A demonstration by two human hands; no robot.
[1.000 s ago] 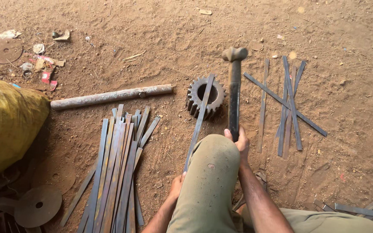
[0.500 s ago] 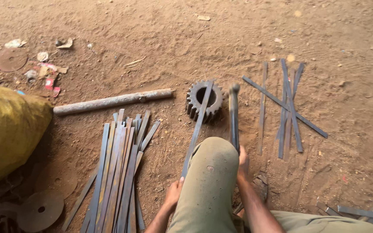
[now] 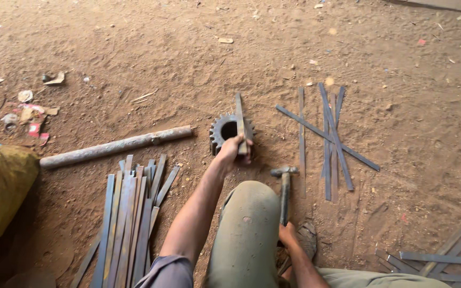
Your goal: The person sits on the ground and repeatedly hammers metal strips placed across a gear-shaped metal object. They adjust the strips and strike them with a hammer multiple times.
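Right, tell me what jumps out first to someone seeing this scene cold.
At the centre, the left hand grips a flat metal strip laid across a toothed gear on the dirt floor. Just right of it, the right hand holds a hammer, head down near the ground beside the bent knee. A bundle of strips lies lower left, a crossed scatter of strips to the right.

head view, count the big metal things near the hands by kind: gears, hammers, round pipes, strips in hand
gear wheel: 1
hammer, in right hand: 1
round pipe: 1
flat strip, in left hand: 1
total: 4
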